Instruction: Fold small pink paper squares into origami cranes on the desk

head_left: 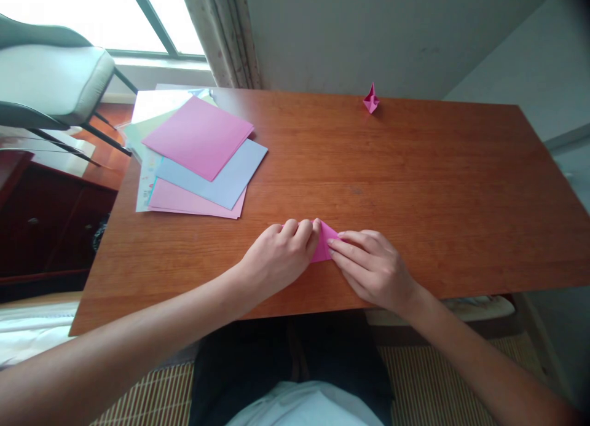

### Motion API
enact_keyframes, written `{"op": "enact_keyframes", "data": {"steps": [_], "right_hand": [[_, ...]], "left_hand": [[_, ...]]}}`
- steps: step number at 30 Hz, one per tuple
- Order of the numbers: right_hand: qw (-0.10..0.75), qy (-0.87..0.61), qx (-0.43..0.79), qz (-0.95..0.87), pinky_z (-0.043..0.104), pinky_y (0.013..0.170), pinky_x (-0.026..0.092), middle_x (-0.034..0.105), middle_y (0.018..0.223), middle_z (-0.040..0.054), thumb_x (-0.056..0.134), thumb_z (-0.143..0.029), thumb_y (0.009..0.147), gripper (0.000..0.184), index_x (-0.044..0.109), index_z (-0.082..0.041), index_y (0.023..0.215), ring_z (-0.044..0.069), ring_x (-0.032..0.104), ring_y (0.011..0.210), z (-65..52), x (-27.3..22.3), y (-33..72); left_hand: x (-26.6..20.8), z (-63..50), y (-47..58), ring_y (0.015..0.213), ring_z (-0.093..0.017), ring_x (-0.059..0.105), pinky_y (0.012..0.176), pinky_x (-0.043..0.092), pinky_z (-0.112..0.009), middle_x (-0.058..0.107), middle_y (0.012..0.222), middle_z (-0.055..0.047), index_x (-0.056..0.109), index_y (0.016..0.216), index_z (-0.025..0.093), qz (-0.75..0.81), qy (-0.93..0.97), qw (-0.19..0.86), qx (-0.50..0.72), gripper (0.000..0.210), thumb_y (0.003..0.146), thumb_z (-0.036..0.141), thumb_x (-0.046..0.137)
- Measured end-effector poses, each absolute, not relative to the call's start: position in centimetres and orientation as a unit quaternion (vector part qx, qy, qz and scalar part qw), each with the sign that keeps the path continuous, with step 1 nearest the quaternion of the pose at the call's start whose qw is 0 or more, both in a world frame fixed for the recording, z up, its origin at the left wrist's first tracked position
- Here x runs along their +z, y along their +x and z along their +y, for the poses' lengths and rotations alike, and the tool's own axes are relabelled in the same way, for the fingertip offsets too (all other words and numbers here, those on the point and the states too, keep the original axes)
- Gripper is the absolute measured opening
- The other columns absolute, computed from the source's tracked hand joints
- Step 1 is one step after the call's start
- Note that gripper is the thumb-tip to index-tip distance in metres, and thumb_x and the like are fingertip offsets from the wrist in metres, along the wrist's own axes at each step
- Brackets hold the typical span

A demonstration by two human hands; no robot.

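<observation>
A small folded piece of pink origami paper [325, 241] lies on the wooden table near its front edge, between my hands. My left hand [283, 251] is closed over its left part, with the fingers curled and pressed down on it. From the other side, my right hand [369, 266] has its fingertips together on the paper's right corner. Much of the paper's left part is hidden under my left hand. At the table's far edge stands a finished-looking pink origami crane [371, 100], away from both hands.
Several sheets of coloured paper lie stacked at the table's left: a pink sheet [200, 137] on top, a light blue sheet [230, 174] and paler pink sheets [198, 200] beneath. A chair [55, 75] stands beyond the left edge of the wooden table [437, 186], near the window.
</observation>
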State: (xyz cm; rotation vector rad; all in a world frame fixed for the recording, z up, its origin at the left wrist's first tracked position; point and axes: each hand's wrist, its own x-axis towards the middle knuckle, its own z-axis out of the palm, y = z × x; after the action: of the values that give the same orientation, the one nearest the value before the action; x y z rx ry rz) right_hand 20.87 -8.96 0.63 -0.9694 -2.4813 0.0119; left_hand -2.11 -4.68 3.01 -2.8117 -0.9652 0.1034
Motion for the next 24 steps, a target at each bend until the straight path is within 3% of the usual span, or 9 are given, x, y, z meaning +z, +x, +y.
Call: {"op": "enact_keyframes", "data": {"steps": [5, 12, 17, 24], "right_hand": [[0.244, -0.358, 0.009, -0.901, 0.046, 0.093, 0.051, 0.074, 0.122, 0.0072, 0.062, -0.008, 0.09, 0.025, 0.072, -0.015, 0.112, 0.028, 0.063, 0.114, -8.9, 0.6, 20.8], [0.251, -0.36, 0.018, -0.898, 0.045, 0.094, 0.051, 0.074, 0.121, 0.0082, 0.061, -0.009, 0.091, 0.023, 0.072, -0.014, 0.11, 0.027, 0.062, 0.116, -8.9, 0.5, 20.7], [0.246, -0.358, 0.021, -0.9, 0.045, 0.094, 0.051, 0.073, 0.122, 0.009, 0.061, -0.008, 0.09, 0.023, 0.072, -0.012, 0.111, 0.028, 0.062, 0.116, -8.9, 0.5, 20.7], [0.245, -0.366, 0.048, -0.896, 0.045, 0.094, 0.05, 0.073, 0.122, 0.008, 0.06, -0.008, 0.09, 0.027, 0.07, -0.015, 0.113, 0.028, 0.061, 0.116, -9.1, 0.5, 20.8]], "left_hand": [[3.4, -4.7, -2.4, 0.084, -0.021, 0.059, 0.062, 0.045, -0.034, 0.063, 0.105, -0.012, 0.058, 0.13, 0.007, -0.303, -0.948, 0.097, 0.008, 0.036, 0.098, 0.01, 0.042], [3.1, -5.3, -3.0, 0.104, -0.022, 0.056, 0.083, 0.048, -0.037, 0.054, 0.144, -0.006, 0.062, 0.13, 0.019, -0.258, -0.966, 0.024, -0.019, 0.034, 0.103, 0.023, 0.04], [3.2, -5.1, -3.2, 0.109, -0.025, 0.054, 0.084, 0.047, -0.039, 0.052, 0.148, -0.005, 0.061, 0.133, 0.02, -0.258, -0.966, 0.008, 0.003, 0.04, 0.105, 0.037, 0.038], [3.6, -5.2, -3.4, 0.112, -0.025, 0.053, 0.084, 0.046, -0.038, 0.048, 0.152, -0.006, 0.057, 0.138, 0.021, -0.248, -0.968, 0.019, 0.019, 0.043, 0.104, 0.042, 0.039]]}}
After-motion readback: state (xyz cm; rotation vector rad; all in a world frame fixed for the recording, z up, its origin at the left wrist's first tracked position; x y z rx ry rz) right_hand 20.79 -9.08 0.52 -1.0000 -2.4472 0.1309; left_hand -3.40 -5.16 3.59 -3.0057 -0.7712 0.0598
